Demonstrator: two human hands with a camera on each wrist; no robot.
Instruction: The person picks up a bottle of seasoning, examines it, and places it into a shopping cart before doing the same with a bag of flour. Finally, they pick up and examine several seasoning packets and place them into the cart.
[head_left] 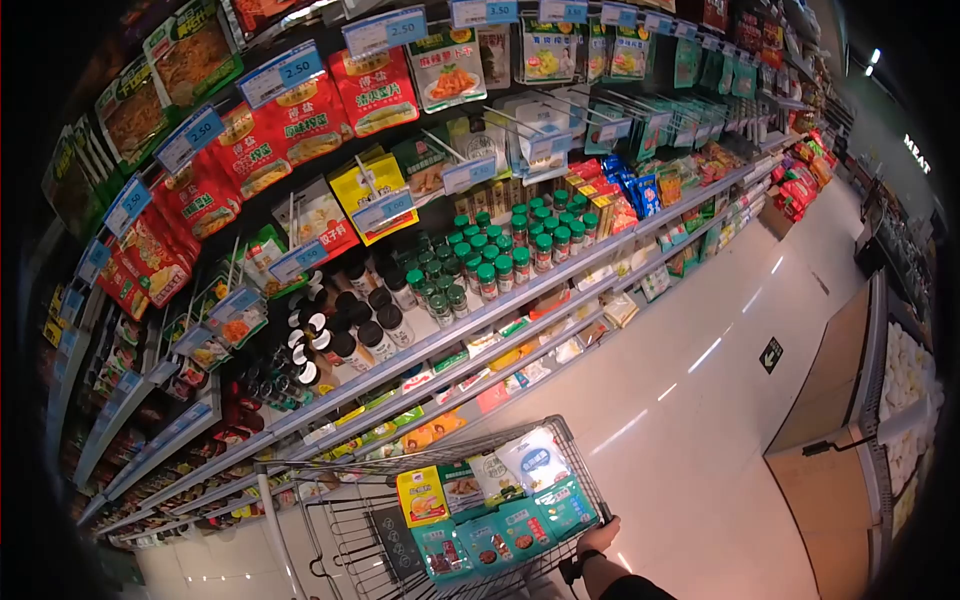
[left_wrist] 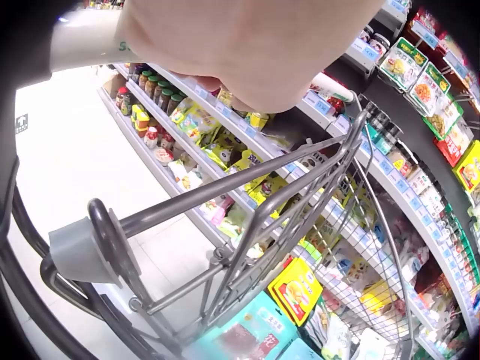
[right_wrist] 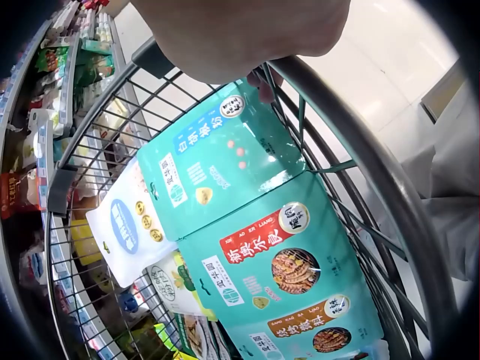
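Observation:
A wire shopping cart stands alongside the shelves. Its corner rim is held by my right hand, which in the right wrist view has fingertips showing inside the wire. Several teal pouches lie in the cart beside a white packet, a green-and-white packet and a yellow packet. My left hand grips the cart's white handle, whose ends show on both sides of it. The head view does not show the left hand.
Green-capped spice jars and black-capped jars fill a shelf, with hanging seasoning packets and price tags above. To the right, a brown display stand borders the aisle floor, which bears a dark arrow sign.

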